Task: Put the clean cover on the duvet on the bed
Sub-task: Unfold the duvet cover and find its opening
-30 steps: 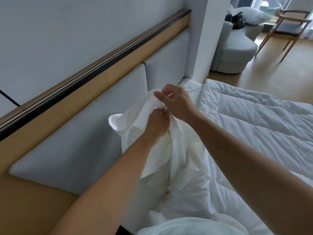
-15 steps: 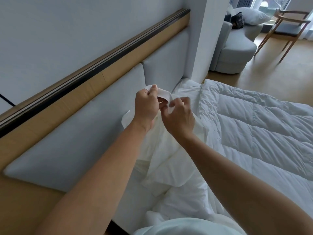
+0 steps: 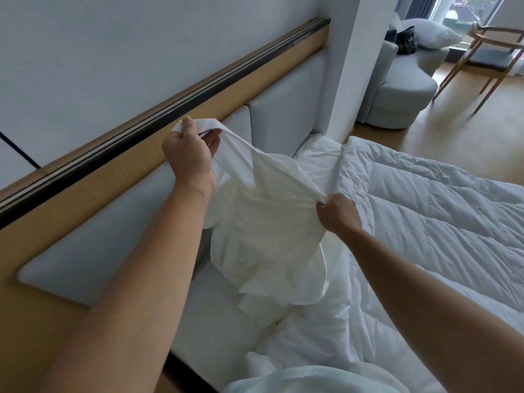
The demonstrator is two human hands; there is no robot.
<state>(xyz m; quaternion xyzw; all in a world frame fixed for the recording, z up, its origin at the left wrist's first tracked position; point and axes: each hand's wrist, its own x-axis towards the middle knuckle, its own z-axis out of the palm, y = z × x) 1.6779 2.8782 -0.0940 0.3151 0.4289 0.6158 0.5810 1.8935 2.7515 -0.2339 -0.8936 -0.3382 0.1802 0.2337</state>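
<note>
Holding a hem of the clean cover [image 3: 263, 222] taut beside the headboard [image 3: 283, 120], the left hand [image 3: 188, 154] and right hand [image 3: 337, 212] clamp their fingers on the cloth, likely to find its opening, while the bare duvet [image 3: 425, 211] lies just right.

From where I stand I count two hands, one left hand [image 3: 188, 154] and one right hand [image 3: 337, 212]. There is one white cover [image 3: 269, 222], one quilted duvet [image 3: 425, 217] and two padded headboard panels [image 3: 286, 120]. Across the room are one grey armchair [image 3: 402, 89], one pillow [image 3: 428, 34], one dark bag [image 3: 405, 41] and one wooden chair [image 3: 487, 49].
</note>
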